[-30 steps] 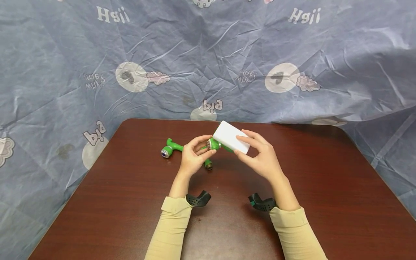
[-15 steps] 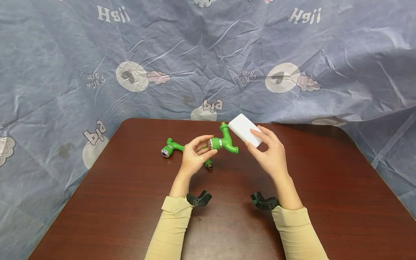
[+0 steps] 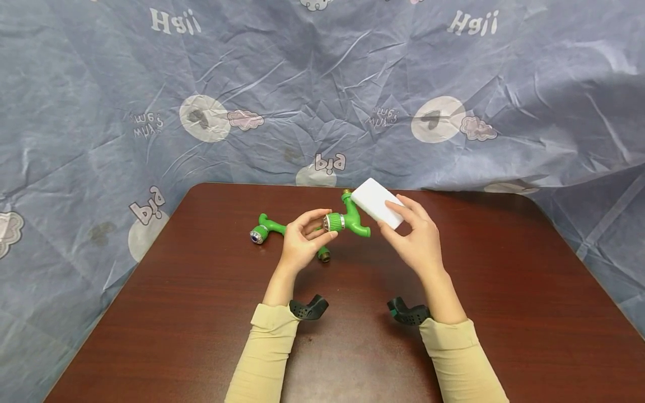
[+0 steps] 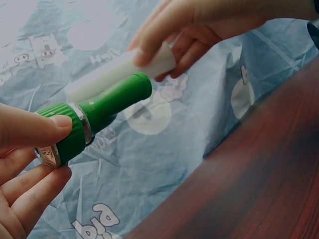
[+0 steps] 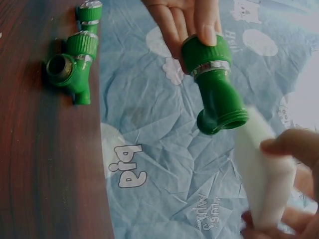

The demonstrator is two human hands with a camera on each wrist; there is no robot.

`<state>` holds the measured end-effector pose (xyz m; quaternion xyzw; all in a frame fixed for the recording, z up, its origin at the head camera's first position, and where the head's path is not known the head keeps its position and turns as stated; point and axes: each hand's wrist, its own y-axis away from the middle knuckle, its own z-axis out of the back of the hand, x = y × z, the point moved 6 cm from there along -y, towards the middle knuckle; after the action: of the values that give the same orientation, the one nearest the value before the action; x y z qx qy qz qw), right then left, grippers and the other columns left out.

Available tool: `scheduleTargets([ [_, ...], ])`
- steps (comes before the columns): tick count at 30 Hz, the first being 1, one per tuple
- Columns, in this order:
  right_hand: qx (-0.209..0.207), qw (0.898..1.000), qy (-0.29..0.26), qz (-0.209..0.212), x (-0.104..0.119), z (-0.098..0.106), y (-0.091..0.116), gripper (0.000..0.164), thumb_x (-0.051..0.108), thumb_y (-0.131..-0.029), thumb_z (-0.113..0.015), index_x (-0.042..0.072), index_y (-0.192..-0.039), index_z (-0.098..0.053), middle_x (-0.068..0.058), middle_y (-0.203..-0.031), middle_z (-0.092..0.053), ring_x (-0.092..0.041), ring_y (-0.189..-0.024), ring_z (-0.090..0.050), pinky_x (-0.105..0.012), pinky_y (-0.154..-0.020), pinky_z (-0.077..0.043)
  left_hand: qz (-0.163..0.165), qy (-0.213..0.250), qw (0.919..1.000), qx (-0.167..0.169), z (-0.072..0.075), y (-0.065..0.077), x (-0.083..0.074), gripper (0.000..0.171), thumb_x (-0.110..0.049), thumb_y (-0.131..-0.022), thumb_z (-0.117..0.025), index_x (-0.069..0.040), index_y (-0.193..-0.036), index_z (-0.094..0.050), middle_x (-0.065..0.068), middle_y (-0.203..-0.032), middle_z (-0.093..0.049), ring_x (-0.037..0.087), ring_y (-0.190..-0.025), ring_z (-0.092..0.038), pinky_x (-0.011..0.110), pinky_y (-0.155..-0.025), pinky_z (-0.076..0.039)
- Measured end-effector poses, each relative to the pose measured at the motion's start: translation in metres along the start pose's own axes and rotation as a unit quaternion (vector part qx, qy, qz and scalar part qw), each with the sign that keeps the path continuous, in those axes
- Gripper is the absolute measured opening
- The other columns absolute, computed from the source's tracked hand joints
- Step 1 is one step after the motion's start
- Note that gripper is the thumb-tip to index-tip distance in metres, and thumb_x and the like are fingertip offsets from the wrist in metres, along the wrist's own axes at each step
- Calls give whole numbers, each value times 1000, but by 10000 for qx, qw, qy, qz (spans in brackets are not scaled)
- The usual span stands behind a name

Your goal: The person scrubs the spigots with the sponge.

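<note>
Above the table, my left hand point(image 3: 300, 239) pinches the ribbed knob of a green faucet point(image 3: 354, 218) between thumb and fingers. A silver band rings the knob, and the brass-threaded inlet points away toward the back. My right hand point(image 3: 417, 234) grips a white sponge block point(image 3: 377, 202) by its near end. The sponge's far left corner overlaps the faucet near its inlet in the head view. In the right wrist view the sponge point(image 5: 264, 174) stands right beside the faucet's spout end point(image 5: 222, 104). From the left wrist, the sponge point(image 4: 119, 74) shows behind the green faucet body point(image 4: 119, 97).
More green faucets lie on the brown table point(image 3: 201, 313) behind the left hand: one knob end point(image 3: 259, 234) at left, one threaded end point(image 3: 324, 255) nearer. A blue printed cloth point(image 3: 302, 101) hangs behind the table. Black straps point(image 3: 308, 308) sit on both wrists.
The right hand has moved the sponge off the faucet body, up and to the right, then slightly back left toward the inlet. The left hand and its faucet have barely moved.
</note>
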<state>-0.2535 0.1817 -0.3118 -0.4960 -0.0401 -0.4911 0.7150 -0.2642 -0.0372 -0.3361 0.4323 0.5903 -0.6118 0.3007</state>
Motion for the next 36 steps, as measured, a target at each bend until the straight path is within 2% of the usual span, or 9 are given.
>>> scheduleTargets([
  [6, 726, 9931, -516, 764, 10, -9, 2, 39, 12, -73, -78, 11, -111, -70, -6, -125, -58, -24, -112, -55, -33, -87, -44, -4, -79, 9999, -104, 2, -1, 4, 42, 15, -75, -69, 13, -115, -57, 28, -117, -59, 38, -107, -58, 51, -87, -48],
  [8, 810, 9924, -486, 791, 9, -10, 2, 38, 13, -73, -78, 10, -111, -71, -6, -124, -58, -24, -112, -55, -35, -87, -45, 14, -125, 9999, -91, 1, 0, -1, 42, 15, -75, -69, 14, -115, -57, 30, -117, -58, 40, -108, -57, 50, -87, -48],
  [11, 632, 9964, -259, 496, 0, -6, 1, 38, 12, -73, -78, 8, -110, -71, -10, -122, -60, -25, -110, -56, -39, -85, -45, -7, -142, 9999, -54, 1, 0, -1, 42, 15, -75, -69, 15, -116, -56, 30, -118, -57, 41, -108, -57, 50, -87, -48],
  [15, 283, 9994, 117, -152, -14, 1, 0, 37, 13, -73, -77, 7, -109, -71, -13, -120, -61, -29, -106, -58, -41, -78, -46, 13, -111, 9999, -50, 1, 0, -1, 43, 15, -75, -68, 15, -116, -55, 31, -119, -56, 41, -108, -57, 50, -87, -48],
  [20, 256, 9977, 251, -582, -23, 5, 1, 37, 15, -73, -77, 7, -109, -70, -12, -120, -61, -27, -84, -62, -27, -64, -43, -23, -30, 9999, -101, 2, 0, -3, 42, 16, -75, -68, 16, -116, -55, 32, -118, -56, 42, -109, -56, 48, -87, -49],
  [22, 385, 9972, 135, -633, -23, 4, 2, 36, 14, -74, -77, 7, -109, -70, -10, -119, -62, -23, -76, -60, -19, -61, -42, -59, -1, 9999, -121, 3, 0, -3, 43, 16, -75, -68, 16, -116, -55, 32, -118, -56, 43, -108, -56, 49, -86, -49],
  [26, 623, 9941, -444, -771, -22, -1, 2, 34, 11, -75, -76, 5, -108, -70, -8, -117, -63, -16, -83, -61, -9, -64, -45, -80, 83, 9998, -183, 6, -1, 4, 43, 16, -75, -68, 15, -116, -55, 30, -118, -58, 41, -107, -57, 52, -86, -48],
  [31, 655, 9878, -1082, -905, -21, -4, 2, 33, 5, -75, -75, 2, -107, -70, -10, -116, -63, -15, -95, -60, -11, -71, -49, -40, 158, 9997, -207, 10, -3, 21, 44, 14, -75, -70, 10, -116, -58, 25, -118, -60, 32, -104, -61, 47, -86, -50],
  [36, 567, 9841, -1406, -922, -15, 0, 1, 31, -1, -75, -75, -2, -106, -69, -15, -116, -63, -6, -92, -59, -12, -71, -50, -88, 238, 9996, -144, 11, -3, 23, 43, 12, -74, -72, 9, -114, -59, 23, -116, -61, 22, -98, -64, 41, -83, -52],
])
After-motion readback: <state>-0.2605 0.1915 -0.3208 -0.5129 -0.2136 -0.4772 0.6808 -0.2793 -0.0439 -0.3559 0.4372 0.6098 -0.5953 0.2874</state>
